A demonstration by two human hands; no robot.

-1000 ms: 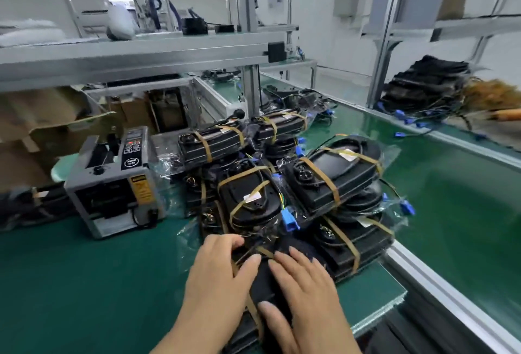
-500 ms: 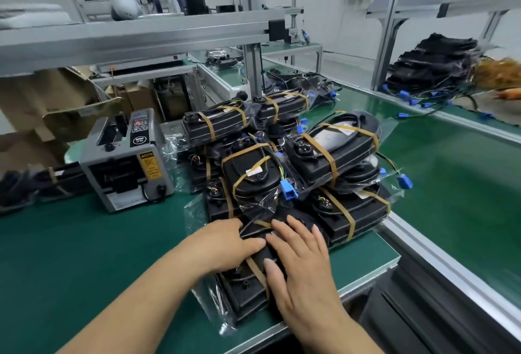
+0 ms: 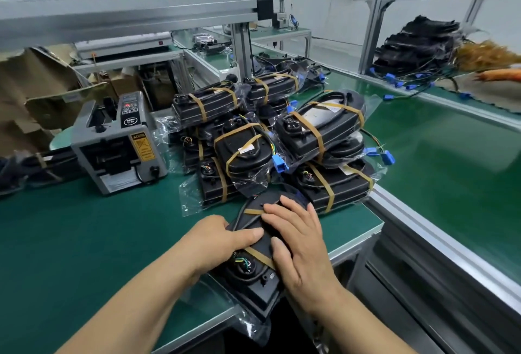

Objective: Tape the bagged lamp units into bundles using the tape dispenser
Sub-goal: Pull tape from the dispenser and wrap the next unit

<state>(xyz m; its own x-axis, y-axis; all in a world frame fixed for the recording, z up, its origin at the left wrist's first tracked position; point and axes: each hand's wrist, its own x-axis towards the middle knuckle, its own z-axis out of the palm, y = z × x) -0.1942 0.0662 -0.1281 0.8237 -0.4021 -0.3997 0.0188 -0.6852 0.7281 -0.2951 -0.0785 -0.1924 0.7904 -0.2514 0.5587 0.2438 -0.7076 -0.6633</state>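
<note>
Workshop station: green-matted work surface [image 3: 70, 241] with an aluminium edge, grey metal framing overhead, and a green conveyor belt [image 3: 451, 173] running along the right. Item, rear left on the surface: grey box-shaped electric tape dispenser [image 3: 119, 142] with a black control panel on top and a yellow warning label on its front. Item, centre: pile of taped bundles [image 3: 270, 139], black oval lamp units in clear plastic bags, each bound by two bands of tan tape, stacked in layers; blue plug connectors [image 3: 280, 164] on coloured wires stick out between them. Item, near edge of the surface, just in front of the pile: black bagged lamp bundle [image 3: 253, 266], lying flat and slightly overhanging the edge, with two tan tape bands [image 3: 258, 255] across it and a round socket with coloured wires at its near end. Left hand [image 3: 217, 241]: laid over the bundle's left side, fingers curled down along its edge, thumb stretched across the top. Right hand [image 3: 298, 241]: spread flat, palm down, on the bundle's right side, fingers extended, thumb near the nearer tape band. Item, far right beyond the belt: heap of loose black lamp units [image 3: 417, 46] with blue connectors trailing.
</note>
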